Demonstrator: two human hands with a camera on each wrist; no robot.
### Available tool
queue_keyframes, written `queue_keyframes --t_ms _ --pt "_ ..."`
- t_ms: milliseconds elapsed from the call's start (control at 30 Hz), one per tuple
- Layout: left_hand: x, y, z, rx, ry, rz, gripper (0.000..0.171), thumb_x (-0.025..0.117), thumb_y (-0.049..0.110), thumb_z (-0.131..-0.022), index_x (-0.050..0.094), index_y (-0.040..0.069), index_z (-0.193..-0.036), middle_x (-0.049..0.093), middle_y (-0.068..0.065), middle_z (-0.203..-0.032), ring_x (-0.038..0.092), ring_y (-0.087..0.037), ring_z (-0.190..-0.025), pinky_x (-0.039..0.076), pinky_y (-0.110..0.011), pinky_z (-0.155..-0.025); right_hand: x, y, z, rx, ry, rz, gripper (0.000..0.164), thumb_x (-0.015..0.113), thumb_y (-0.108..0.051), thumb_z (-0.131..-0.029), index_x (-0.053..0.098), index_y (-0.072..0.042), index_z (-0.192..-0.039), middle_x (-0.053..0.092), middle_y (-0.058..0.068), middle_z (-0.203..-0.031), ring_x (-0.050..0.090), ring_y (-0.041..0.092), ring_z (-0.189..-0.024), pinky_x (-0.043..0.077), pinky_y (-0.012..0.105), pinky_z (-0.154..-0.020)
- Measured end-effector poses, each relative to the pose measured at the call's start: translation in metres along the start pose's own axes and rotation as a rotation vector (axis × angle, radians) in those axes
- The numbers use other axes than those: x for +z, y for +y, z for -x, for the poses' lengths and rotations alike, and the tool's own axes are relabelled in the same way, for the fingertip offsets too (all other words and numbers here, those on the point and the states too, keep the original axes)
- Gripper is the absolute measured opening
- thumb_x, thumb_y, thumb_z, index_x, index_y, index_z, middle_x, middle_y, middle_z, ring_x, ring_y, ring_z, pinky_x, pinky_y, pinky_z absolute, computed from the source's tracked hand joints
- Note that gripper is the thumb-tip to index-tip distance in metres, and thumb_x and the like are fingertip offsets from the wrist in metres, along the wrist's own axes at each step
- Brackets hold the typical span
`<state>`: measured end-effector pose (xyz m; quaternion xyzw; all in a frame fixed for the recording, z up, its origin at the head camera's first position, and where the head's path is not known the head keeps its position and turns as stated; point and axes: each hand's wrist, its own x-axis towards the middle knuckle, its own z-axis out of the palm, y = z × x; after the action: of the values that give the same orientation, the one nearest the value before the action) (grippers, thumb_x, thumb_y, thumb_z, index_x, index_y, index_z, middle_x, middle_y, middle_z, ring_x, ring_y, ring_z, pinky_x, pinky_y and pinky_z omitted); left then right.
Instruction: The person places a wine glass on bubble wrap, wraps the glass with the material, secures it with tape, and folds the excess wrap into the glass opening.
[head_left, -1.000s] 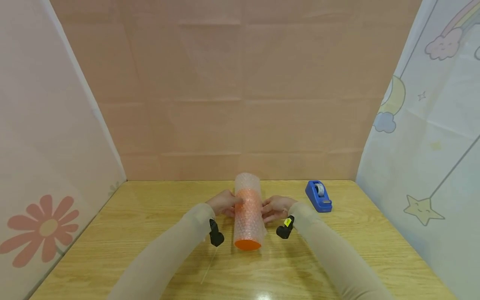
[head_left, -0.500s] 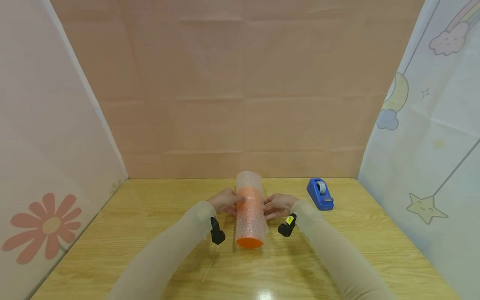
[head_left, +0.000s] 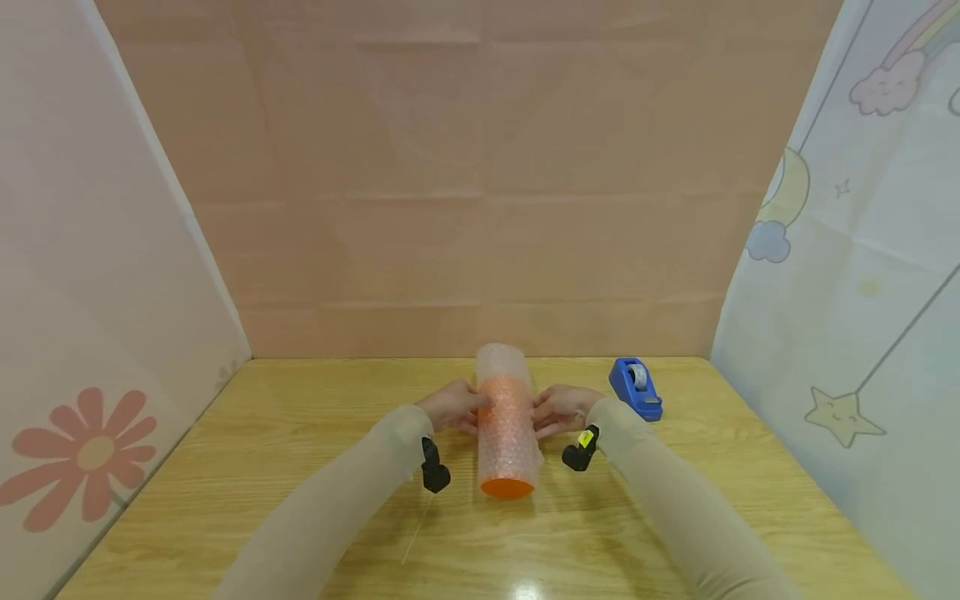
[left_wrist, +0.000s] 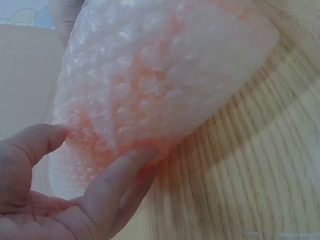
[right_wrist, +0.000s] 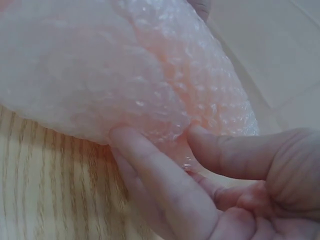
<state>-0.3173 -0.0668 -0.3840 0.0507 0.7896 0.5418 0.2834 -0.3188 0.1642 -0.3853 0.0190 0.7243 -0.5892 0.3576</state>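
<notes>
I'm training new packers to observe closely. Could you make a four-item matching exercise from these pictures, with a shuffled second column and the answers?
Column one:
1. Wrapped cylinder
2. Tape dispenser
3. Flower
4. Left hand

Column two:
A. Printed on the left wall panel
B. Gripping the left side of the bubble wrap
C. Orange at its near end
D. Blue

Pairs: 1-C, 2-D, 3-A, 4-B

Bubble-wrapped cylinder [left_wrist: 165, 75] cropped (wrist views), sleeves [head_left: 337, 500] cut off, rainbow [head_left: 917, 35] cropped
</notes>
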Motion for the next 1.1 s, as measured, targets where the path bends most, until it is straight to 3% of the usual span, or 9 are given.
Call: queue_keyframes --t_ms 200,367,533,733,933,1100 --pt "-0.001 -0.002 0.007 -0.014 0.055 -0.029 0.034 0.063 0.02 -0.093 0.054 -0.007 -0.112 0.06 -0.017 -0.105 0.064 -0.024 -0.086 0.057 -0.041 -0.083 0.003 0.001 -0.002 0.007 -0.002 -0.023 0.042 0.054 0.001 -0.096 0.043 0.012 -0.135 0.064 0.019 -0.111 0.066 0.024 -0.091 0.057 0.037 -0.084" --pt "-0.002 -0.003 0.009 0.021 0.15 -0.029 0.047 0.07 0.014 -0.088 0.042 -0.002 -0.122 0.053 -0.017 -0.114 0.061 -0.026 -0.093 0.053 -0.046 -0.09 0.004 0.002 -0.005 0.014 -0.02 -0.037 0.042 0.055 0.0 -0.096 0.045 0.011 -0.135 0.064 0.018 -0.11 0.065 0.024 -0.09 0.057 0.037 -0.084" --pt "0.002 0.006 0.01 0.053 0.203 -0.074 0.036 0.067 0.006 -0.084 0.044 0.002 -0.111 0.049 -0.012 -0.104 0.053 -0.023 -0.088 0.056 -0.044 -0.083 0.002 0.0 -0.005 0.002 -0.043 -0.025 0.038 0.053 -0.001 -0.097 0.045 0.013 -0.131 0.063 0.018 -0.106 0.065 0.023 -0.09 0.057 0.034 -0.082" --pt "0.008 0.011 0.008 0.05 0.211 -0.091 0.015 0.054 0.013 -0.094 0.045 0.003 -0.1 0.045 -0.008 -0.094 0.049 -0.022 -0.082 0.057 -0.044 -0.08 0.001 -0.004 -0.003 0.008 -0.043 -0.035 0.037 0.052 -0.003 -0.098 0.045 0.013 -0.131 0.063 0.019 -0.109 0.066 0.024 -0.091 0.056 0.036 -0.084" --pt "0.007 0.01 0.007 0.062 0.199 -0.091 0.035 0.06 0.034 -0.095 0.045 0.002 -0.101 0.05 -0.011 -0.099 0.057 -0.025 -0.09 0.057 -0.045 -0.081 0.001 -0.006 -0.004 0.011 -0.042 -0.038 0.04 0.052 -0.003 -0.098 0.043 0.012 -0.134 0.063 0.02 -0.112 0.067 0.024 -0.092 0.056 0.037 -0.086" --pt "0.009 0.007 0.007 0.101 0.209 -0.146 0.042 0.068 0.029 -0.09 0.046 -0.001 -0.11 0.055 -0.014 -0.105 0.06 -0.025 -0.091 0.057 -0.042 -0.078 0.002 -0.007 -0.003 0.024 -0.023 -0.045 0.038 0.053 -0.003 -0.098 0.045 0.011 -0.132 0.063 0.02 -0.113 0.066 0.025 -0.092 0.056 0.037 -0.085"
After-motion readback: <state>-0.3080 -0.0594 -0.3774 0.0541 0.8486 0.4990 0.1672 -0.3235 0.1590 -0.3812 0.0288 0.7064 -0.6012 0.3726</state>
